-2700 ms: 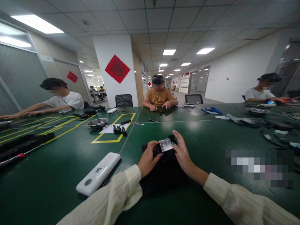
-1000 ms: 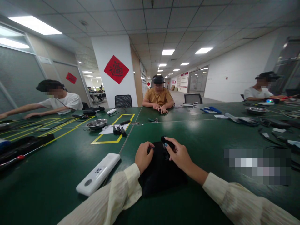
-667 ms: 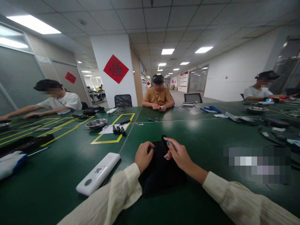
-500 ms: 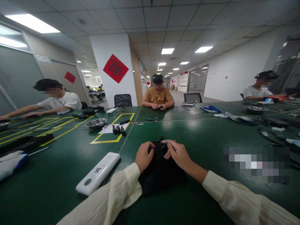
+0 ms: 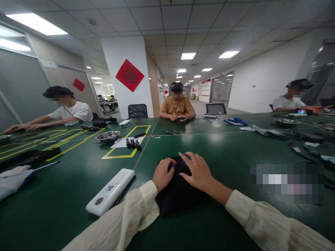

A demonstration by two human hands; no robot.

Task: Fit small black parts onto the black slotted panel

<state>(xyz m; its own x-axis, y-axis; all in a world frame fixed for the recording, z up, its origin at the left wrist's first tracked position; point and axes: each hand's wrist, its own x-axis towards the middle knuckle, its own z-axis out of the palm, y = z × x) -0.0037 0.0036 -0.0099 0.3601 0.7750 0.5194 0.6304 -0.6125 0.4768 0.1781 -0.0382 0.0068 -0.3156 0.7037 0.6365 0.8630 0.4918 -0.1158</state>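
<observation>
A black pouch [image 5: 180, 193] lies flat on the green table [image 5: 78, 195] right in front of me. My left hand [image 5: 162, 173] rests on its far left corner with the fingers curled and the fingertips pressing the fabric. My right hand [image 5: 196, 169] lies on the pouch's far edge with its fingers stretched out and spread. Nothing shows in either hand. Both arms wear cream ribbed sleeves.
A white oblong device [image 5: 111, 191] lies left of the pouch. Farther off are a metal bowl [image 5: 108, 136], small black parts [image 5: 132, 143] on a sheet inside yellow tape, and a white and blue glove [image 5: 14, 177] at left. Three people sit round the table; tools clutter the right side.
A shiny silver piece held above the pouch 2.7 s ago is gone from sight. My right hand let go of a small black part and now lies flat, fingers spread, on the pouch.
</observation>
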